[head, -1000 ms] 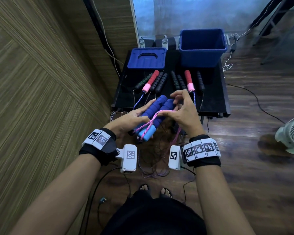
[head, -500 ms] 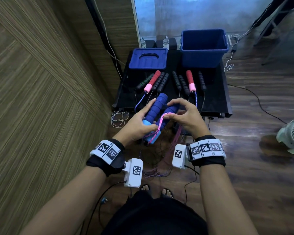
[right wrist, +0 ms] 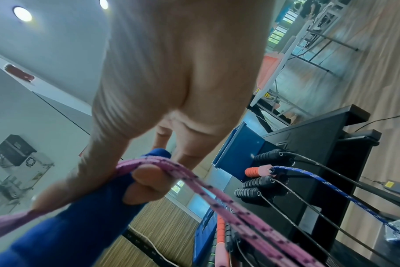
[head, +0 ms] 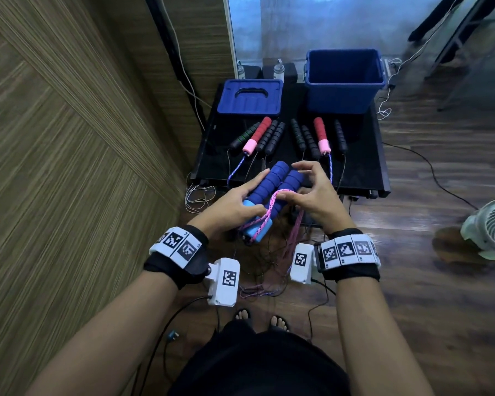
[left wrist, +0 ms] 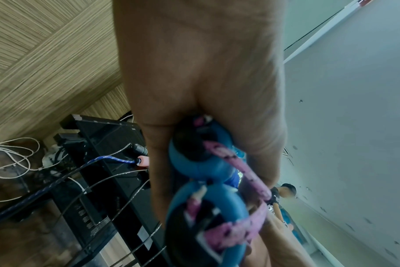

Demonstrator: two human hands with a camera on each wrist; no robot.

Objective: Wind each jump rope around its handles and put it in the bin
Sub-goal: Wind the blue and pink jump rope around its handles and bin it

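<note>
The left hand [head: 229, 205] grips two blue foam handles [head: 272, 192] (held side by side); the right hand [head: 312, 195] pinches the pink braided rope [head: 272, 201] across them.

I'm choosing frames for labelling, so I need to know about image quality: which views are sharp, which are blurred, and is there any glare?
Head view: evenly lit and sharp, the blue handles and bin crisp, wide-angle bending at the edges. Left wrist view: close-up left hand and handle ends soft, with motion blur. Right wrist view: ceiling lights flare brightly; right hand blurred, pink rope fairly clear.
</note>
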